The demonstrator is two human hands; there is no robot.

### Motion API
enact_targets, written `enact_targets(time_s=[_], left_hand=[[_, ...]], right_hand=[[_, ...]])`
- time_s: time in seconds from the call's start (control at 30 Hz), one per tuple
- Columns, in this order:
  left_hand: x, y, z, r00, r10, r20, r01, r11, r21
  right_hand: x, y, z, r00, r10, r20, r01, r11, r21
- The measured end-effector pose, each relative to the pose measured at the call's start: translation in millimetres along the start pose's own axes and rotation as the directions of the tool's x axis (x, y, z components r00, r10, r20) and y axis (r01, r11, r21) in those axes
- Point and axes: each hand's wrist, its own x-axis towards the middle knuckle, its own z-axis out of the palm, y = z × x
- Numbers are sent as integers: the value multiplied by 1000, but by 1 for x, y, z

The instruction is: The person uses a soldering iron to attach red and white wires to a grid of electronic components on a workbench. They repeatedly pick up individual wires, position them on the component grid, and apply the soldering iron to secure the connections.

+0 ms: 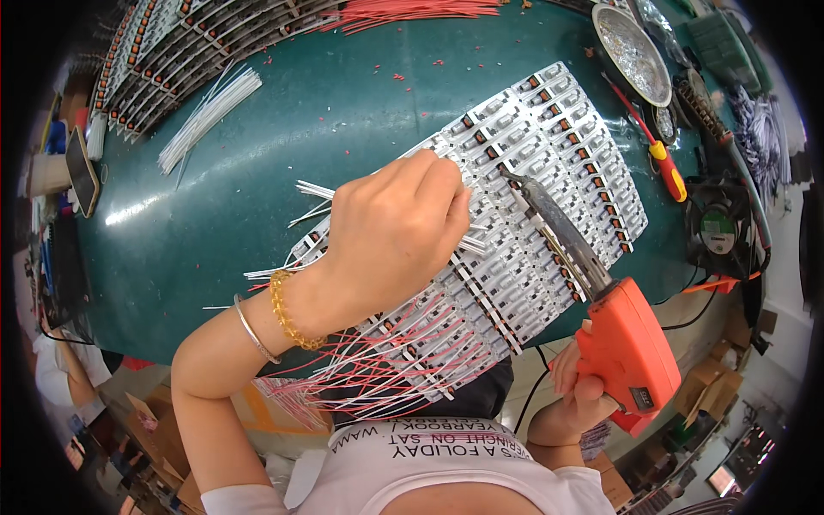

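A grey-white panel of small circuit boards (515, 120) lies slanted on the green table, its near edge reaching toward my lap. My left hand (399, 223) is closed over the middle of the panel. Thin white wires (318, 192) stick out on both sides of the fist. In my right hand (577, 382) is a red soldering gun (633, 348), gripped by its handle. Its dark tip (513, 177) reaches the panel just right of my left hand; whether it touches is hard to tell. Red and white wires (386, 352) trail from the panel's near rows.
More panels (189, 51) are stacked at the far left, beside a bundle of white wires (210, 120). Red wires (412, 12) lie at the far edge. To the right are a metal bowl (633, 56), a red-yellow screwdriver (665, 167) and a small black fan (719, 230).
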Motion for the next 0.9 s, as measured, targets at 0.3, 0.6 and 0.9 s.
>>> enact_targets(time_s=[0.3,0.6,0.9], left_hand=[[-3,4,-7,1000,-8,-21,8,1000,4],[2,11,-18,989,-90,118,116,966,-231],[-4,13,2,998,-48,47,52,996,-78]], right_hand=[[-19,16,-16,976,201,-82,-188,972,143],[-3,-14,2,996,93,11,-94,982,163],[-11,8,-13,999,27,17,-27,999,22]])
